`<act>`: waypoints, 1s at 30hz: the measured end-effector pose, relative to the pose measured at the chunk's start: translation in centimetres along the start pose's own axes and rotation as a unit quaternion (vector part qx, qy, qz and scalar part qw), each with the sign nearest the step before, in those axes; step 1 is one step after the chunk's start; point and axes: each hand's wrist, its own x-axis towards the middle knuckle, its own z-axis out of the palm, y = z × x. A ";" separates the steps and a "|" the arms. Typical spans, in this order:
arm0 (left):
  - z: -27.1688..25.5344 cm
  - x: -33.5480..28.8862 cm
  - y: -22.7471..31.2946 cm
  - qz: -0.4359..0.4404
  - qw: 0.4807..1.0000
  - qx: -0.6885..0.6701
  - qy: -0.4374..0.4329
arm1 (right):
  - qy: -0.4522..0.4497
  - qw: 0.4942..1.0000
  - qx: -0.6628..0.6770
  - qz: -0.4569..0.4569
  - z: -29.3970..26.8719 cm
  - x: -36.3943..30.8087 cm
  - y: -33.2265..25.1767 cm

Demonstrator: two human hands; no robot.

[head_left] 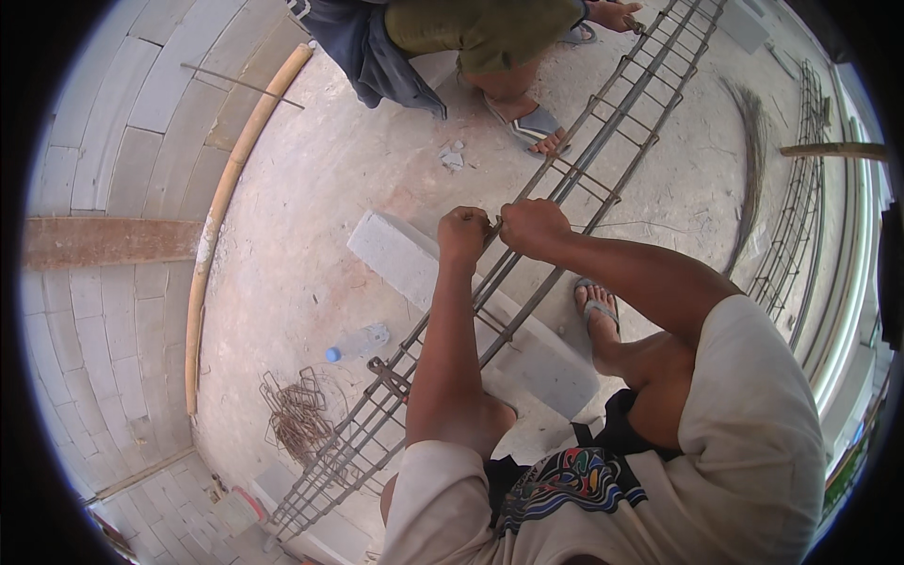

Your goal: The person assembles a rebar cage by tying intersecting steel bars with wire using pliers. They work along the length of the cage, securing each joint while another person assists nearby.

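A long rebar cage (603, 141) of steel bars and square stirrups slants across from the far right to the near left. My left hand (463, 234) is closed in a fist at its left edge. My right hand (534, 228) is closed beside it, the knuckles close to the left fist. Both are at a bar of the cage; whatever lies within the fingers is too small or hidden to name. A pale block (551, 372) sits beneath the cage. Nearer to me, a small dark metal piece (388, 377) rests on the cage.
Another person's hand (614, 15) is at the cage's far end. Bent stirrups (306, 414) and a clear bottle (360, 342) lie left. At right are a wire bundle (750, 179) and a second rebar cage (796, 226). A bamboo pole (235, 184) runs along the block wall.
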 end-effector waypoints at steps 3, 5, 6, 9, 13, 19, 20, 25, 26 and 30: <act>0.6 0.3 -0.5 0.035 0.999 0.008 0.021 | 0.008 1.000 -0.001 -0.001 0.1 0.0 0.1; 0.8 0.0 -0.7 0.054 0.998 0.015 0.041 | 0.002 1.000 -0.003 -0.006 -0.2 -0.1 0.1; 0.8 -0.1 -0.8 0.044 0.998 0.005 0.038 | -0.004 1.000 -0.005 -0.010 -0.5 -0.2 0.2; 0.8 -0.1 -0.7 0.010 0.999 -0.037 0.028 | -0.007 1.000 -0.004 -0.012 -0.6 -0.3 0.2; 0.3 0.5 -1.1 -0.019 0.999 -0.043 0.009 | -0.010 1.000 0.012 0.001 -0.7 -0.1 0.0; 0.0 0.4 -1.1 -0.007 0.999 -0.036 -0.009 | 0.006 1.000 0.012 0.004 -0.2 0.1 0.3; -0.1 0.4 -1.0 -0.004 1.000 -0.019 -0.005 | 0.007 1.000 0.015 -0.005 -0.3 0.1 0.3; -0.1 1.4 -2.1 -0.031 0.992 -0.117 -0.030 | 0.013 1.000 0.017 -0.023 -0.3 0.2 0.5; -0.2 1.5 -2.1 -0.035 0.990 -0.130 -0.035 | 0.015 1.000 0.014 -0.020 -0.3 0.2 0.5; -0.2 1.3 -1.8 -0.023 0.989 -0.140 -0.039 | 0.016 1.000 0.000 -0.014 -0.1 0.3 0.3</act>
